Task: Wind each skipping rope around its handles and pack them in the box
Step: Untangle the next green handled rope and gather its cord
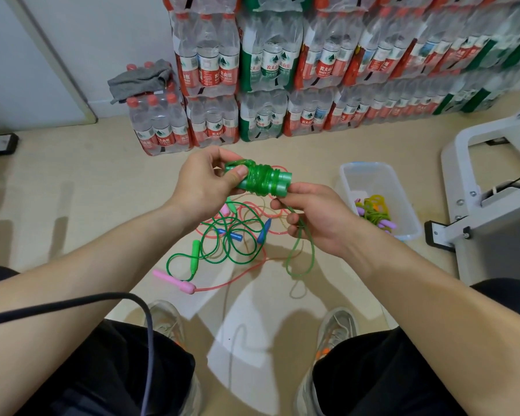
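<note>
Both forearms reach forward from the lap, with the hands raised above the floor (72,181). The left hand (206,183) is curled round the left end of a pair of green handles (278,181). Its thumb presses on top, and it holds them side by side, roughly level. Glossy, translucent green rope (257,178) is coiled in tight, overlapping turns round their middle, leaving the smooth cylindrical right ends bare. The right hand (315,214) sits just beside that right end. Its fingers are curled, pinching the rope's free length, which hangs below the palm in a slack loop.

Under the hands, on the floor, lies a tangle of loose ropes (231,235). They are thin green, pink and pale tubing with tapered green, blue and pink handles. To the right of the right hand, well apart from the bundle, stands a clear plastic box (370,178) with a blue rim. It holds a wound yellow-green rope (376,210) with purple handles. Shrink-wrapped packs of water bottles (267,70) are stacked along the wall.
</note>
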Available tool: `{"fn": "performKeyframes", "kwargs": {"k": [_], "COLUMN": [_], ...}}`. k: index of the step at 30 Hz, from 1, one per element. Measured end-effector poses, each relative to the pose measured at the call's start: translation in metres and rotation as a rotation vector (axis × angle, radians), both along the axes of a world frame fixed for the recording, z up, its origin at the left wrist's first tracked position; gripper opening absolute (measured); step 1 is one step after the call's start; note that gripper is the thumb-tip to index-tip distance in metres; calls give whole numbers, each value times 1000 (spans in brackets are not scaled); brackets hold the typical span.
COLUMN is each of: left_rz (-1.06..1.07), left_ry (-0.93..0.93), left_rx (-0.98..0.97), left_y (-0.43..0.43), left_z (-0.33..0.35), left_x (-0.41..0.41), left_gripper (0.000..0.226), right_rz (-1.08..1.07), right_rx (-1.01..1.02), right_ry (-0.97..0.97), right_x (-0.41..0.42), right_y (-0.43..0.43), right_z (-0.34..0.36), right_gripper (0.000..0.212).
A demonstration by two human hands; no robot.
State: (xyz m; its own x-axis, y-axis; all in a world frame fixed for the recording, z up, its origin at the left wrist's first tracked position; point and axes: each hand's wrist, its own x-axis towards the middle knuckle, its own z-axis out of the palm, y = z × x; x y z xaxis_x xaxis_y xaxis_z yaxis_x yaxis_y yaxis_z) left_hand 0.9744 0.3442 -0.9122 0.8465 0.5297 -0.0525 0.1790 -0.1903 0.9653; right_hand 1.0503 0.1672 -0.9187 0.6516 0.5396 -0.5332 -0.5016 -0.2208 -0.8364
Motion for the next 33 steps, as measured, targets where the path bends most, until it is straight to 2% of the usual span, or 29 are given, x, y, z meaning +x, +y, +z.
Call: {"fn": "performKeyframes", "kwargs": {"k": [5,10,14,17,19,21,23,25,30,32,33], "left_rz": [-20,-44,-197,-271,-336,-424,-495,-526,-535,-513,-489], "left_ry": [-1,2,113,183,235,304,360,384,363,350,342], "left_rx": [180,379,371,273,212,283,402,421,409,417,415], "left_y": [6,4,6,1,-6,-10,-11,-9,-6,-7,-7], "left_z": [-3,-4,-7,-9,-11,-17,-22,-26,-33,-33,-34], "left_x": [2,2,-2,-7,-10,-11,-12,-13,-12,-11,-10], "left_gripper": [22,21,14,22,34,40,49,60,46,43,37], "right_rz": [22,84,79,119,176,228,274,289,202,168,146], "right_rx": [6,-45,-205,-301,-349,-379,-394,-403,-379,-325,-293], "right_ry": [171,126,-16,-112,-160,-171,-141,-101,11,96,137], "right_x": [12,15,13,12,9,5,1,-2,-4,-3,-2], "right_y": [-7,-9,-8,-8,-6,-4,-3,-4,-5,-5,-5], "right_z": [9,7,-10,-20,-23,-25,-27,-26,-23,-22,-20], "right_gripper": [18,15,25,33,26,13,11,15,10,2,5]}}
